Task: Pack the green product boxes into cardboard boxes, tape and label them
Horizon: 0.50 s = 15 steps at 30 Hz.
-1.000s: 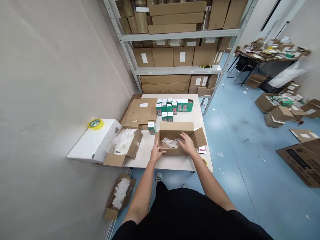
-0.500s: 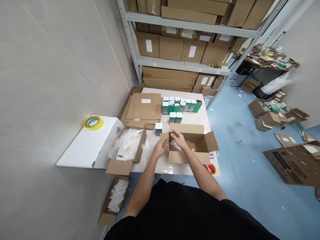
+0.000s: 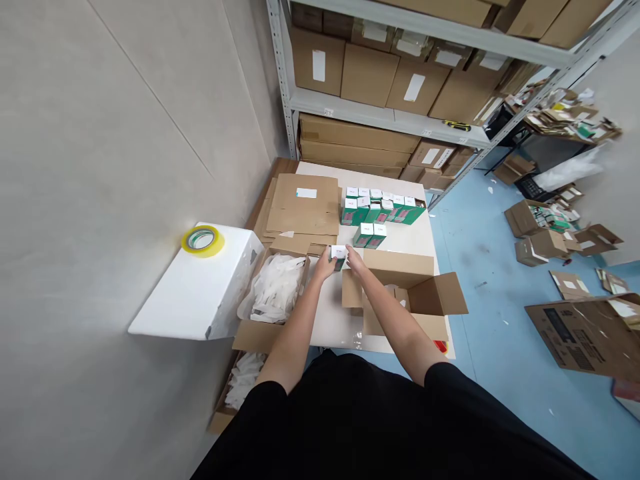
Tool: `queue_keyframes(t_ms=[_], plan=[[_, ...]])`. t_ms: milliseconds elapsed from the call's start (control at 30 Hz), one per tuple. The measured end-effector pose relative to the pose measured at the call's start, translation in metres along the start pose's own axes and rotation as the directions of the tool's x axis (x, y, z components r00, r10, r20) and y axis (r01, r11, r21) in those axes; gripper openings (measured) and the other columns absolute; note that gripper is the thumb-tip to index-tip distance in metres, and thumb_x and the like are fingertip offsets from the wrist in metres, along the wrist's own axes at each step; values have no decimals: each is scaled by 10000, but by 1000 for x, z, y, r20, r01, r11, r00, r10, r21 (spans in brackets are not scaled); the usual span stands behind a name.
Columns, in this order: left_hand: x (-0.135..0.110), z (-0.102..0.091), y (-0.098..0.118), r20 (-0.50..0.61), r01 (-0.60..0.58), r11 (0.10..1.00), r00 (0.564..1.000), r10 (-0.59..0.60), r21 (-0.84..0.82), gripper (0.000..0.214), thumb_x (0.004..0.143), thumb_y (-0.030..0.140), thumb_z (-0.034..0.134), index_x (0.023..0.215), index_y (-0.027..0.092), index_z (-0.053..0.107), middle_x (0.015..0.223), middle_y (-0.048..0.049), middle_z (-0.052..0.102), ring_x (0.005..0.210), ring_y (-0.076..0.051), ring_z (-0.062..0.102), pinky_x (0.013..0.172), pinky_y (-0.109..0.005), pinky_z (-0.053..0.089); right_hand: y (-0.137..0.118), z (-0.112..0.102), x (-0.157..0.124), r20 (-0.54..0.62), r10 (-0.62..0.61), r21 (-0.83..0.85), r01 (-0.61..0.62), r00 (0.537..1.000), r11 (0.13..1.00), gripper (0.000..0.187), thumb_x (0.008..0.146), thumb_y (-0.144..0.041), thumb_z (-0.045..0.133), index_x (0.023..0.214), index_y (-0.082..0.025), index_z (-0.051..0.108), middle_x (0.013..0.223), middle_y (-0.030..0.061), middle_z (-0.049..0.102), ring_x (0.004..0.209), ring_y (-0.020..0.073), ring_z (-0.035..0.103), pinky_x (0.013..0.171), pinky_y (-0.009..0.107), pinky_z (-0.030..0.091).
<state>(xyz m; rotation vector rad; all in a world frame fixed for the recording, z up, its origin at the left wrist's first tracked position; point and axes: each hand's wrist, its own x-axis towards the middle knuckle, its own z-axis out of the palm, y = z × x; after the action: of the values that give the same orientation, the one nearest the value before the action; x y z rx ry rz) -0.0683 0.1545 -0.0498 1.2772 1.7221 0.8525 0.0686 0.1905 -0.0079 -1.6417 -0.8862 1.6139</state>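
Note:
Both my hands meet at a small green and white box (image 3: 339, 254) that stands alone on the white table (image 3: 335, 320). My left hand (image 3: 325, 267) is closed round its left side and my right hand (image 3: 354, 262) touches its right side. Just right of them stands an open cardboard carton (image 3: 400, 293) with its flaps spread. Two more green boxes (image 3: 370, 235) stand behind, and a row of several green boxes (image 3: 383, 208) lies further back.
An open carton of white plastic bags (image 3: 275, 293) sits left of my hands. Flat cardboard sheets (image 3: 305, 210) lie at the back left. A yellow tape roll (image 3: 203, 240) rests on a white ledge. Metal shelving (image 3: 395, 120) holds cartons; loose cartons (image 3: 580, 327) litter the blue floor.
Both hands left the open carton and moved up and left to the single green box. The camera view shifted, so the table sits further right and lower.

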Motion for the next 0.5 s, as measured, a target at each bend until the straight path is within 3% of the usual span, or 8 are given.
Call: queue_keyframes(t_ms=[133, 300, 500], plan=[[11, 2, -6, 14, 8, 1000, 1000, -8, 19, 617, 978, 263, 576, 1582, 191, 475, 1574, -135, 549, 1471, -277, 500, 1220, -395, 371, 1, 12, 6, 10, 98, -51, -98, 995, 994, 461, 968, -530, 494, 1264, -238, 693, 1221, 65, 733, 1096, 204, 651, 907, 294, 511], [12, 1, -11, -52, 127, 977, 991, -120, 173, 551, 996, 320, 576, 1522, 159, 547, 1497, -183, 597, 1405, -300, 556, 1156, -379, 425, 6, 24, 9, 119, 93, -120, -79, 989, 990, 486, 981, -570, 473, 1279, -256, 693, 1279, 68, 712, 1075, 209, 662, 869, 296, 527], [7, -2, -8, -162, 229, 928, 969, -188, 293, 632, 930, 410, 694, 1510, 198, 562, 1394, -201, 624, 1266, -331, 642, 1033, -381, 496, 3, 29, 5, 192, 99, -212, -57, 976, 976, 509, 994, -592, 484, 1281, -238, 711, 1249, 93, 736, 1146, 230, 656, 963, 331, 529]])
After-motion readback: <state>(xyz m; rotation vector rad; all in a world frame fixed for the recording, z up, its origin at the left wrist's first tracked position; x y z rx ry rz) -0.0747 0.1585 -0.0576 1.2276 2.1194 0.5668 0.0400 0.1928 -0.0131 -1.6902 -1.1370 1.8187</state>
